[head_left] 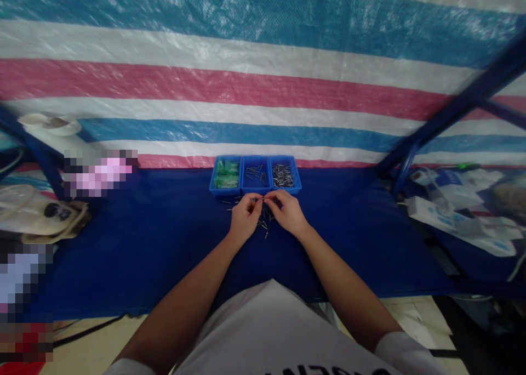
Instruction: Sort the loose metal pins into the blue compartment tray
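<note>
My left hand (245,216) and my right hand (289,212) meet over the blue table cover, fingertips pinched together on a thin dark metal pin (263,199) held between them. Beneath the hands lies a scatter of small dark pins (265,224) on the cloth. Just beyond stand three joined blue trays (255,189): the left holds green parts (226,174), the middle a few pins (255,173), the right a heap of metal pins (283,175).
A striped blue, white and pink tarp (246,84) hangs behind the table. Blue metal frame bars (447,117) slant at the right. White boxes and packets (452,210) lie to the right, a beige bag (41,213) to the left.
</note>
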Action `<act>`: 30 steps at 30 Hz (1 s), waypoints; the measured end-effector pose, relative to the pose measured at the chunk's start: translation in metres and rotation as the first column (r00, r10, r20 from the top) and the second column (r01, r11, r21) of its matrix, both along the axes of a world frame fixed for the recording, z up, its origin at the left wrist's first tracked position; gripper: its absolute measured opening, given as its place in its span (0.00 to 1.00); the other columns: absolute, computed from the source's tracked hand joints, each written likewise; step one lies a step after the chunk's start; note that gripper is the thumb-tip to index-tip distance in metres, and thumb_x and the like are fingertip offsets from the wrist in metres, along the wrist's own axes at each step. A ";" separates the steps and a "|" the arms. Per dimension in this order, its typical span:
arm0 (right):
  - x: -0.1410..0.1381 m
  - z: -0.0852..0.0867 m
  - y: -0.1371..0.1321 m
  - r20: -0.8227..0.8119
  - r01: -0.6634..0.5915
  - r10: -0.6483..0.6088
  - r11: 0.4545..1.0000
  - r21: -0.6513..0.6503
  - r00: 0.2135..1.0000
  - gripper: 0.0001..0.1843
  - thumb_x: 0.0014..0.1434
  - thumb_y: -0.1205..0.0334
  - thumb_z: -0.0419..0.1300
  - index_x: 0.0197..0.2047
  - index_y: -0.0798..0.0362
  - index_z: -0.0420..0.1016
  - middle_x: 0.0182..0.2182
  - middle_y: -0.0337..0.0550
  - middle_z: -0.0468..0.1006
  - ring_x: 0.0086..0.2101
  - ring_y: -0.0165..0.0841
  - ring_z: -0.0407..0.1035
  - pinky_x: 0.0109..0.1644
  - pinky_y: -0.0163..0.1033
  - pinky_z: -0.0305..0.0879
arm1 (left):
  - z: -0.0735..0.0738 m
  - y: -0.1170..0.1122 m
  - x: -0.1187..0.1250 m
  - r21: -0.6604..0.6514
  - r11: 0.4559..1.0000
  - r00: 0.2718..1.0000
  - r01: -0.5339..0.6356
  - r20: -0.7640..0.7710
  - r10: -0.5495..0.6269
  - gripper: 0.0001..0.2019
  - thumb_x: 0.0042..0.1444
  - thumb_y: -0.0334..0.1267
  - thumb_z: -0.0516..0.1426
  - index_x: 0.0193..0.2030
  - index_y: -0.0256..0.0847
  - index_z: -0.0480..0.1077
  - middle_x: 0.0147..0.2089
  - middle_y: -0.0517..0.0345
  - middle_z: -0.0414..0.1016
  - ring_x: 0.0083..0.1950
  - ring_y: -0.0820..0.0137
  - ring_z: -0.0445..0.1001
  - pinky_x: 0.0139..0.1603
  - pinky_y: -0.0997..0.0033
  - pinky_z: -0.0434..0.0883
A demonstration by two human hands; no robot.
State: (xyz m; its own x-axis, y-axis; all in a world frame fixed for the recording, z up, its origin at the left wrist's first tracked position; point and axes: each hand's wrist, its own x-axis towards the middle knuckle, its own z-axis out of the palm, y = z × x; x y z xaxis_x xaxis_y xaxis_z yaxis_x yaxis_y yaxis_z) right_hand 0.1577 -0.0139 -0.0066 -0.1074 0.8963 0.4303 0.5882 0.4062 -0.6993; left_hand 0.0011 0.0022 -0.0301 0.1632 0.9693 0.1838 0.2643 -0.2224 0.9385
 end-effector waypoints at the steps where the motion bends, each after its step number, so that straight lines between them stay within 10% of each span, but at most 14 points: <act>1: 0.000 0.000 0.000 0.002 0.003 -0.002 1.000 -0.003 1.000 0.06 0.63 0.62 0.57 0.40 0.51 0.76 0.34 0.44 0.78 0.37 0.35 0.72 0.43 0.40 0.68 | 0.000 0.000 0.000 0.003 1.000 1.000 -0.003 -0.008 0.003 0.11 0.60 0.44 0.54 0.43 0.41 0.70 0.22 0.66 0.67 0.22 0.76 0.67 0.26 0.76 0.63; 30: 0.000 0.001 0.000 -0.005 0.010 -0.010 1.000 0.027 1.000 0.05 0.63 0.63 0.58 0.39 0.52 0.75 0.33 0.43 0.78 0.36 0.34 0.71 0.41 0.39 0.68 | 0.000 0.001 0.000 0.017 1.000 1.000 -0.025 0.000 0.025 0.11 0.59 0.45 0.55 0.42 0.42 0.71 0.22 0.66 0.68 0.22 0.76 0.67 0.26 0.76 0.62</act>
